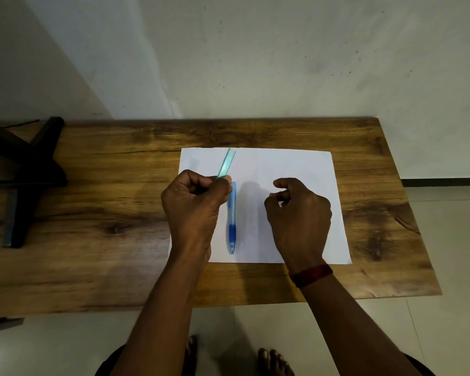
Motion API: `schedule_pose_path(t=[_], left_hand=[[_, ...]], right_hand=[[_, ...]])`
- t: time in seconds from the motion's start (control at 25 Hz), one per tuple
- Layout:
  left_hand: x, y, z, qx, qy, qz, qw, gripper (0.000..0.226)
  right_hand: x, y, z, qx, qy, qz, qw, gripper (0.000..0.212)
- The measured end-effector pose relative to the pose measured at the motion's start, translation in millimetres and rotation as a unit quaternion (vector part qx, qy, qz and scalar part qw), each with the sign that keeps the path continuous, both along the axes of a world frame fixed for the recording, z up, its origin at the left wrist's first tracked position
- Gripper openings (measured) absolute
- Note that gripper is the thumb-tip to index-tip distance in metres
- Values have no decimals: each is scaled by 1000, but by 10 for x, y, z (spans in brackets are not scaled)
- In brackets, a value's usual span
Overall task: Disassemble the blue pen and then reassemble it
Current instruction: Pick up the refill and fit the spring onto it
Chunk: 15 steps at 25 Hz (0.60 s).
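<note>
A blue pen lies on the white paper, lengthwise between my hands, with its darker blue grip and tip toward me. My left hand is closed around the lower end of a translucent teal tube that sticks up and away from me, just above the far end of the blue pen. My right hand hovers over the paper to the right of the pen. Its fingers are curled and the thumb and forefinger nearly meet. Something tiny may be pinched there, too small to tell.
The paper rests on a wooden table pushed against a pale wall. A dark stand sits at the table's left end. A red band circles my right wrist. Tiled floor and my feet show below the near edge.
</note>
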State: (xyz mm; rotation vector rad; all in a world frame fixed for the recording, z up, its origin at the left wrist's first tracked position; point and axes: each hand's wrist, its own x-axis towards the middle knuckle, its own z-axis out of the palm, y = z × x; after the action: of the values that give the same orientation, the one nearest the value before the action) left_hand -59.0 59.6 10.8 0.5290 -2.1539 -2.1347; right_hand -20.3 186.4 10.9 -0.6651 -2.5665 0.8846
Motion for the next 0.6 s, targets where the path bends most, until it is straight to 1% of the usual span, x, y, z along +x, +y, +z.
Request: schedule_pose_path(t=[0.24,0.44,0.6], left_hand=[[-10,-35,2,-48,16,-3,999,26],[-25,-67,-12,-35,-15,2,999,27],[-42,-105,-19,-24,-25,0,999,28]], right_hand=[[22,-127,-33,46,12,24,999,35],[32,-325,-48,80,39,77,993,44],[-9,-357,-72,82,37,79,993,52]])
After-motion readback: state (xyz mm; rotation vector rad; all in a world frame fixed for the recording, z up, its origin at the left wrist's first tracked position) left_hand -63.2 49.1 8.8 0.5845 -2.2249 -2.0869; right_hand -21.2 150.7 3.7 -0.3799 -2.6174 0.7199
